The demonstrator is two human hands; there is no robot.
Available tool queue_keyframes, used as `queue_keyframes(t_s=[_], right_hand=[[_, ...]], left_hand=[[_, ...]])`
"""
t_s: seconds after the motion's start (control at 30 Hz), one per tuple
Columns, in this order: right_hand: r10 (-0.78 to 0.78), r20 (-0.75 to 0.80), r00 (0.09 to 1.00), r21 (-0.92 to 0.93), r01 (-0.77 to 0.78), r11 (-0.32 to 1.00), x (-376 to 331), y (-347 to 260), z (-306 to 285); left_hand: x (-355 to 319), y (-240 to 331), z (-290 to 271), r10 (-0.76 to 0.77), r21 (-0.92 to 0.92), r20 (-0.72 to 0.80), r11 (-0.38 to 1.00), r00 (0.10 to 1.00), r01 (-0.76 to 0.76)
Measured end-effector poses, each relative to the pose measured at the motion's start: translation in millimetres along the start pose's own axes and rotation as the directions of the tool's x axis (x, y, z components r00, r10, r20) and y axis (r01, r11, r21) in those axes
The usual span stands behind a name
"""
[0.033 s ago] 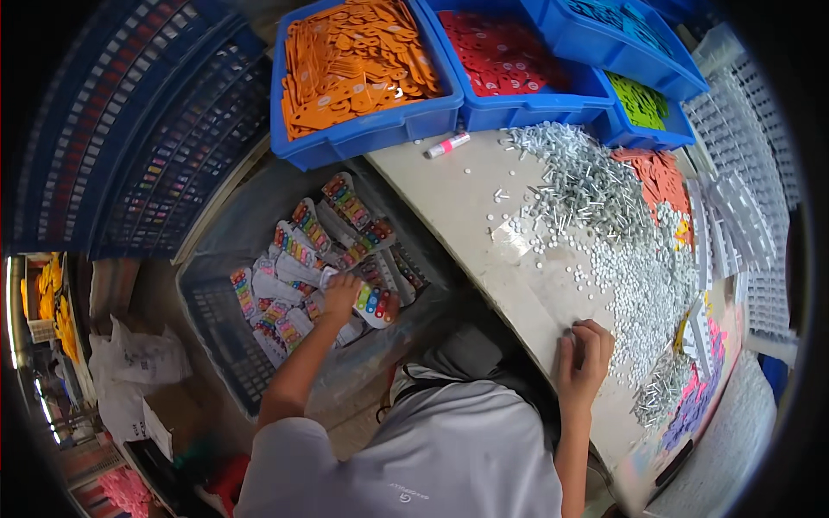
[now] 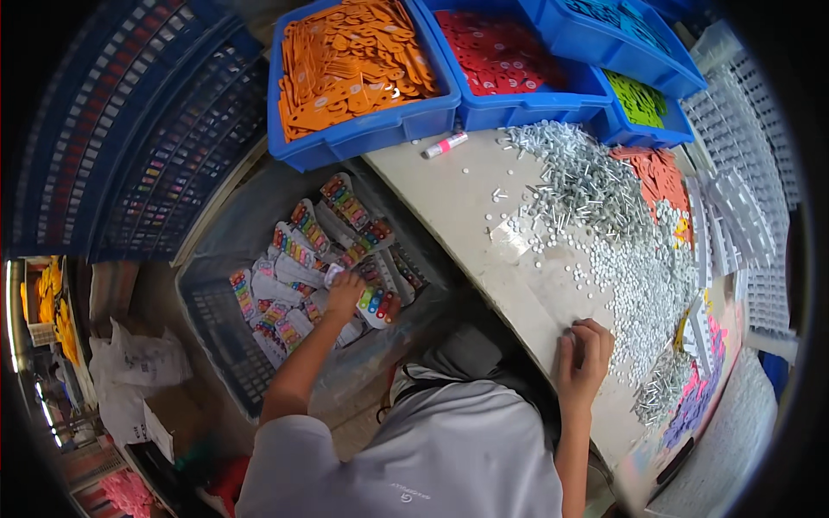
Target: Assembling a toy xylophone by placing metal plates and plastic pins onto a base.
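My left hand reaches into a grey-blue plastic crate, closed on a small toy xylophone with a white body and coloured bars. The xylophone's bars show to the right of my hand; my fingers hide part of it. Below it lies a heap of similar toy xylophones, jumbled at different angles. My right hand rests at the near edge of the worktable. Its fingers are loosely bent, thumb apart, and nothing shows between them. Small white discs lie spread just beyond it.
Blue bins of orange pieces, red pieces and green pieces line the table's far side. Metal pins are piled near a pink-and-white tube. Grey-white strips stand at right. Blue crates rise at left.
My left hand and the toy xylophone have shifted very slightly. My right hand stays at the table edge.
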State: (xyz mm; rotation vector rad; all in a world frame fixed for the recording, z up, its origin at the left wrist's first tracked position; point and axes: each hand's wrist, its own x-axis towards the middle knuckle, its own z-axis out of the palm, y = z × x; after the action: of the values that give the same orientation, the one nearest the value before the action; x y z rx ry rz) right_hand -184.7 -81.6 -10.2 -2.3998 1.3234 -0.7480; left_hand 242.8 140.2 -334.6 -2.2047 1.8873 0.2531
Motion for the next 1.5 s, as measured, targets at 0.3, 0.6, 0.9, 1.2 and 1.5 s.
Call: queue_keyframes(t_s=[0.3,0.6,0.9,1.2,1.5], right_hand=[[-0.026,0.002,1.000,0.035,0.026,0.999,9,-14,7],[-0.070,-0.080,0.994,0.028,0.072,0.997,12,-1,-5],[-0.166,-0.272,0.948,-0.188,0.117,0.975,21,39,-57],[0.241,-0.331,0.912,-0.434,-0.374,0.820,46,209,-173],[0.281,-0.091,0.955,-0.351,-0.295,0.889,45,226,-191]], left_hand=[[28,-58,14,-0.550,-0.561,0.072,0.667,0.832,0.490],[66,57,-261,-0.736,-0.892,-0.452,0.377,0.505,-0.249],[73,248,-357,0.278,-0.409,-0.773,0.468,0.570,-0.783],[85,277,-366,0.391,-0.456,-0.634,0.508,0.667,-0.731],[86,279,-367,0.370,-0.504,-0.607,0.506,0.704,-0.700]])
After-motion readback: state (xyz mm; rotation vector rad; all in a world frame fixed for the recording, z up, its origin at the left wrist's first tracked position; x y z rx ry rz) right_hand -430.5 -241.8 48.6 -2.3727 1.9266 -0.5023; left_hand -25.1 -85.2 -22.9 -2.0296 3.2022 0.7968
